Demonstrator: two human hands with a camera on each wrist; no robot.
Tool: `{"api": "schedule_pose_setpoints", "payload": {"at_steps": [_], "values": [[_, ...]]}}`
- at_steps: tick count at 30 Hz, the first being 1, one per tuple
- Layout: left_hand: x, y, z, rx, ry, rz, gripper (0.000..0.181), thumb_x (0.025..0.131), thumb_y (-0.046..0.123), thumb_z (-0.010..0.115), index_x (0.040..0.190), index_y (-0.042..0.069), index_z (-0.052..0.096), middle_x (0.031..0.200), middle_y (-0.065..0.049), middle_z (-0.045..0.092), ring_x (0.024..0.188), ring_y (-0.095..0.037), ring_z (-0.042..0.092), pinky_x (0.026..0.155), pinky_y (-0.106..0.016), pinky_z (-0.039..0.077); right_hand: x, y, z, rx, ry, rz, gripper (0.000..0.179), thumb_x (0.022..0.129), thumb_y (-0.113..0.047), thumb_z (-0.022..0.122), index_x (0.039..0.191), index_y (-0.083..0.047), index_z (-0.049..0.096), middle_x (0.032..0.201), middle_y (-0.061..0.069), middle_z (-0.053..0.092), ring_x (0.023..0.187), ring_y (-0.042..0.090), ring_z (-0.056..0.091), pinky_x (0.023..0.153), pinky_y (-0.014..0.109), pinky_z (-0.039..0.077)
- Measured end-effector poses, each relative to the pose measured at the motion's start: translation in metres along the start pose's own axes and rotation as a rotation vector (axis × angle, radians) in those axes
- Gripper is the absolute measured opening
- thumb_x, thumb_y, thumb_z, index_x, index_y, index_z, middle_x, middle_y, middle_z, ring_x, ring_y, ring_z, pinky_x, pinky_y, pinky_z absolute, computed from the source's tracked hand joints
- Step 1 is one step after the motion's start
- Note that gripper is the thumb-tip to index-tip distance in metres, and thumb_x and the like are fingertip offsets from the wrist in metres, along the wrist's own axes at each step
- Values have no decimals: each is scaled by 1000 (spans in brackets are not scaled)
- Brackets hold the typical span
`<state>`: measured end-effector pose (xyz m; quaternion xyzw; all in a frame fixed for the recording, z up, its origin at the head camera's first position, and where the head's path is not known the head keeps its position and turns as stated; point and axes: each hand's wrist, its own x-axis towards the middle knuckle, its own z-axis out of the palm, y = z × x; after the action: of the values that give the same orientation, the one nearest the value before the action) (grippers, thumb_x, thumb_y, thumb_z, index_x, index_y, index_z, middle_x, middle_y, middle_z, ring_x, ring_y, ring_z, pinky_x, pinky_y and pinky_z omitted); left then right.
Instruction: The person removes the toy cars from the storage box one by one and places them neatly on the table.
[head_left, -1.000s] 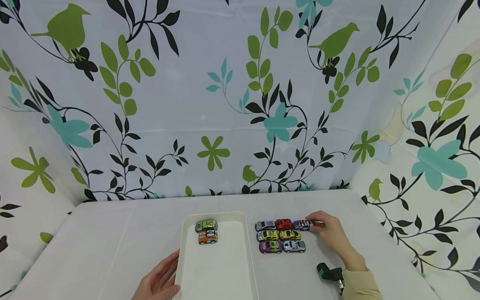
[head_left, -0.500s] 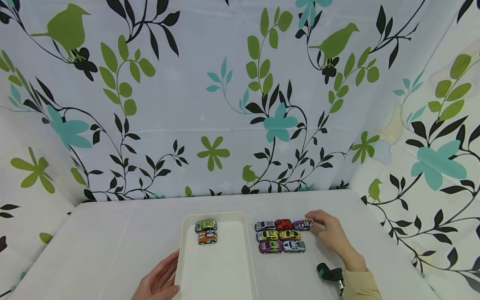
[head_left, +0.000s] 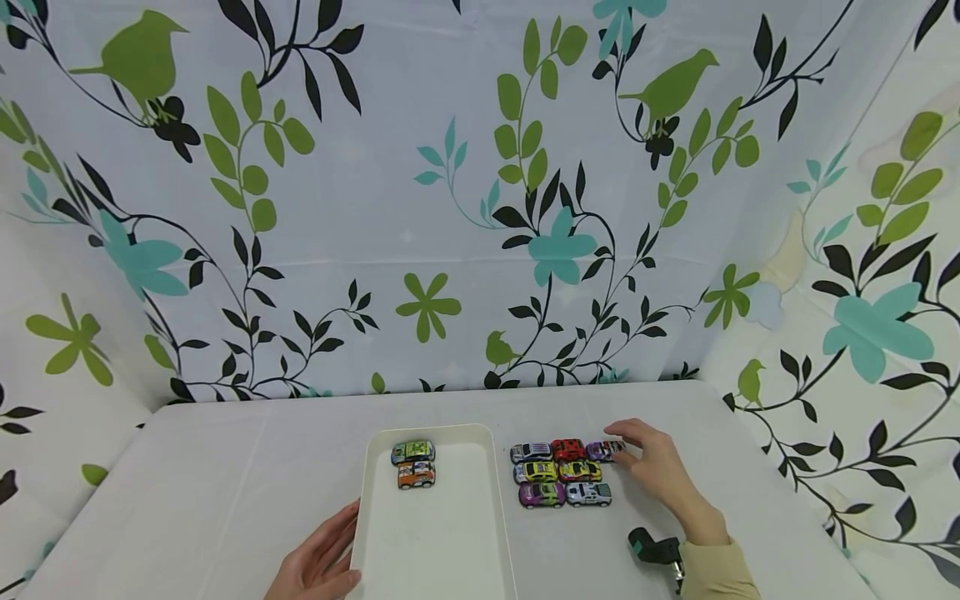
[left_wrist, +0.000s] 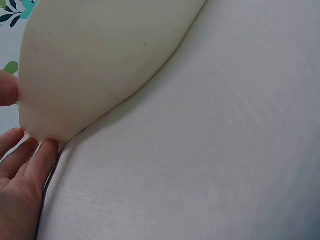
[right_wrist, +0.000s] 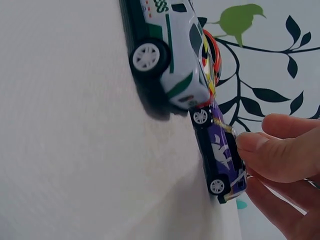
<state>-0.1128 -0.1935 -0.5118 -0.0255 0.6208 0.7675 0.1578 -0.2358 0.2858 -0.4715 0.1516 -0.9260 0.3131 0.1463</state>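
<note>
My left hand (head_left: 318,557) lies along the left wall of a cream tray (head_left: 427,550); in the left wrist view its fingers (left_wrist: 42,157) touch the tray's outer side. The tray holds a green toy car (head_left: 412,452) and an orange toy car (head_left: 416,476). At the right, my right hand (head_left: 663,471) reaches over a purple toy car (head_left: 600,451). The right wrist view shows the thumb (right_wrist: 252,142) against the purple car (right_wrist: 220,150), the index finger apart from it. Beside that car sits a red toy car (head_left: 567,450).
More toy cars stand packed together: a silver one (head_left: 531,452), two yellow ones, a purple-green one (head_left: 542,495) and a white-grey one (head_left: 588,494). A black device (head_left: 652,547) juts from the right sleeve (head_left: 716,571). Printed cloth (head_left: 337,192) hangs behind the white table (head_left: 247,483).
My right hand has shifted slightly left over the purple car, and its index finger and thumb have spread apart. The left hand, the tray and the cars stay in place.
</note>
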Motion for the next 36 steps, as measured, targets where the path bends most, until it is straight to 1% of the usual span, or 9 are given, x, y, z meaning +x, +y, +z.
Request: {"api": "schedule_pose_setpoints", "payload": {"at_steps": [7, 10, 13, 15, 18, 20, 26, 30, 36], "values": [[-4, 4, 4, 29, 26, 7, 84, 89, 7, 70, 157, 1, 22, 164, -19, 17, 116, 15, 51, 107, -26, 49, 3, -14, 4, -59, 5, -62, 34, 77, 7, 79, 109, -1, 73, 112, 10, 72, 106, 34, 67, 91, 51, 58], [-4, 5, 4, 42, 26, 9, 83, 89, 8, 70, 157, 1, 22, 164, -20, 17, 129, 2, 50, 108, -28, 48, 5, -26, 9, -76, 1, -75, 33, 78, 5, 80, 110, -2, 73, 114, 10, 71, 109, 34, 66, 93, 51, 58], [-3, 6, 5, 40, 29, -1, 83, 90, 9, 71, 157, 2, 22, 164, -20, 18, 140, -12, 43, 109, -30, 48, 7, -43, 15, -57, -27, -87, 32, 80, 2, 79, 111, -3, 72, 116, 9, 70, 111, 32, 66, 95, 51, 57], [-3, 7, 5, 34, 27, -4, 83, 90, 9, 70, 157, 2, 22, 164, -20, 18, 138, -9, 45, 109, -29, 48, 8, -56, 20, -34, -61, -104, 33, 81, 1, 79, 113, -3, 72, 117, 7, 70, 112, 30, 66, 94, 48, 58], [-3, 8, 6, 25, 18, 3, 83, 91, 8, 69, 158, 1, 20, 164, -20, 16, 123, 9, 51, 109, -27, 48, 11, -76, 28, 5, -106, -152, 32, 82, 0, 79, 113, -4, 72, 117, 5, 69, 111, 27, 66, 94, 46, 59], [-3, 8, 6, 23, 13, 12, 83, 91, 7, 69, 157, 0, 20, 164, -21, 16, 115, 17, 52, 108, -26, 48, 13, -88, 34, 12, -125, -193, 32, 83, -1, 78, 114, -5, 72, 117, 4, 70, 110, 25, 67, 94, 44, 59], [-4, 8, 6, 16, 7, 15, 85, 90, 7, 70, 157, -1, 19, 164, -22, 15, 113, 18, 52, 108, -26, 48, 23, -122, 51, 46, -190, -302, 29, 86, -2, 76, 115, -7, 71, 116, 3, 69, 110, 23, 66, 93, 42, 59], [-4, 7, 5, 14, 5, 16, 85, 90, 6, 70, 157, -1, 18, 164, -21, 14, 114, 17, 52, 108, -26, 48, 31, -146, 61, 40, -255, -348, 28, 88, -5, 75, 116, -7, 71, 117, 3, 69, 109, 21, 66, 92, 39, 59], [-4, 6, 3, 17, 6, 17, 85, 90, 6, 70, 158, 0, 19, 164, -21, 15, 114, 17, 52, 108, -27, 49, 42, -181, 75, -14, -366, -363, 28, 91, -12, 74, 118, -7, 71, 116, 3, 69, 109, 20, 66, 96, 37, 57]]}}
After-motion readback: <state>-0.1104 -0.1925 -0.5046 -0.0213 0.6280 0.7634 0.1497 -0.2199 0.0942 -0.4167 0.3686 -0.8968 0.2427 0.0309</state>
